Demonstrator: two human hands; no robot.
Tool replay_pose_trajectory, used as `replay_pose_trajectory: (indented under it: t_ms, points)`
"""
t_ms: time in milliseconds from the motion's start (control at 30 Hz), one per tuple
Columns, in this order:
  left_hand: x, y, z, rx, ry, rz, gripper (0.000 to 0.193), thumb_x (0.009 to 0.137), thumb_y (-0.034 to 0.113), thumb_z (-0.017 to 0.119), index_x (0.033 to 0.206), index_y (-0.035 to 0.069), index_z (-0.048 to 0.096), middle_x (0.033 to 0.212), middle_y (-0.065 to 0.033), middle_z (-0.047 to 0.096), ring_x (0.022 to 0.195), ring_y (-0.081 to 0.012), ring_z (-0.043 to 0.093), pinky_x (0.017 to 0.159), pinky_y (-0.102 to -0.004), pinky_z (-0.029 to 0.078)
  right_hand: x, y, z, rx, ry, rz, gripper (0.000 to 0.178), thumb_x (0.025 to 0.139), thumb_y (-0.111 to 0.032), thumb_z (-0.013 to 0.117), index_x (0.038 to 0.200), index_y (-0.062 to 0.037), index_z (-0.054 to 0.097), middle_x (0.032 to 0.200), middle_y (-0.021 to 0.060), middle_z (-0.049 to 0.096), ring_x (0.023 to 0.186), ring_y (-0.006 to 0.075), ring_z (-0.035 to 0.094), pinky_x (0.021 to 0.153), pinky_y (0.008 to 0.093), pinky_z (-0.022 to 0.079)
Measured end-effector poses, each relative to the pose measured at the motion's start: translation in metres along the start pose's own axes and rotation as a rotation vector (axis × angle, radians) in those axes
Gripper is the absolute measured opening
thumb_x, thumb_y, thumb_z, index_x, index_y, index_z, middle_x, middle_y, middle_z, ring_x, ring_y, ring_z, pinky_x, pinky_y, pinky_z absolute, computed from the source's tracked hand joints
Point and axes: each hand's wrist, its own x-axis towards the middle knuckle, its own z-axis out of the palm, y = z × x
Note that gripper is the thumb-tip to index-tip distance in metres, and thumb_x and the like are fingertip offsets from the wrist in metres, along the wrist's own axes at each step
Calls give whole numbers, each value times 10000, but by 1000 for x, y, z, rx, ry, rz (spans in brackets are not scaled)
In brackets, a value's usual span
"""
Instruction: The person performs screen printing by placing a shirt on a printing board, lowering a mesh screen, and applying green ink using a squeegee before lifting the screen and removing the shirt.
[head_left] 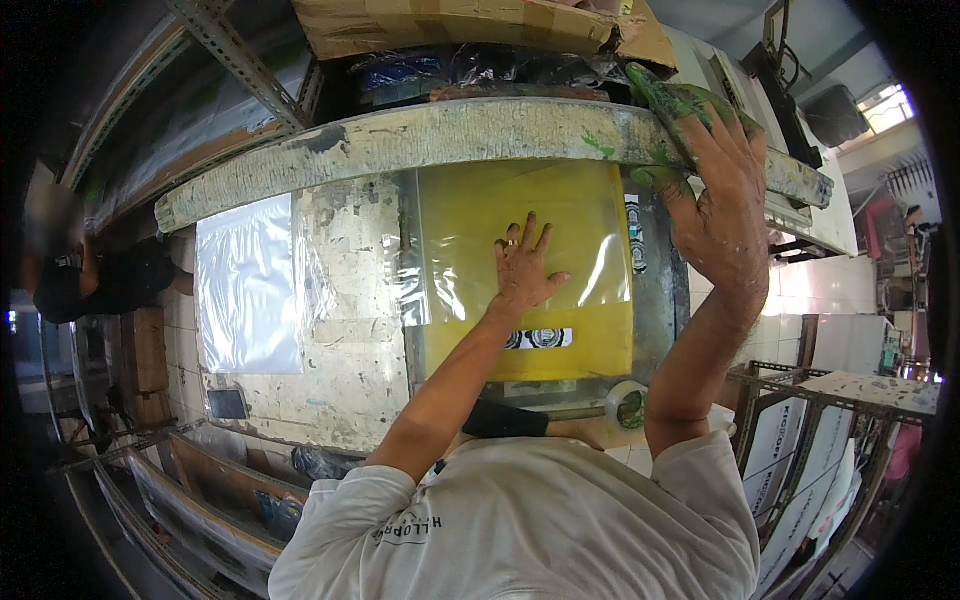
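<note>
My left hand (524, 268) lies flat with its fingers spread on a clear plastic sheet (460, 230). Under that sheet is a yellow see-through panel (530, 350), which carries a small strip with dark round printed marks (540, 339) near its front edge. Raised higher, at the right end of the long stained beam (420, 135), my right hand (722, 195) has its fingers curved around a limp, green-stained thing that looks like a rag (660, 105). Green also marks the thumb tip. Fingers hide part of that rag.
A stack of clear plastic sheets (250, 290) lies on the worn table (355, 390) at left, near a dark phone-like slab (227, 404). A tape roll (626, 405) sits at the front right. Cardboard (460, 28) stands behind the beam. Another person (110, 275) is at far left.
</note>
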Motion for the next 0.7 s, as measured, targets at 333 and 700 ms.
replay_pose_trajectory:
  t_ms: [333,700]
  points:
    - [-20,13,12,-37,-15,94,843,740,549,649,1412,132,360,1517,-110,180,1313,-339,224,1015,-529,202,1,3,3,-17,77,-70,496,653,-65,662,1141,-31,579,1096,204,587,1061,396,501,893,470,311]
    - [-30,7,10,-96,21,173,774,781,515,626,1399,123,372,1498,-123,239,1292,-330,252,993,-509,216,-2,-1,-1,7,-7,21,484,712,-87,663,1180,-15,562,1228,226,546,1203,397,443,1038,506,209]
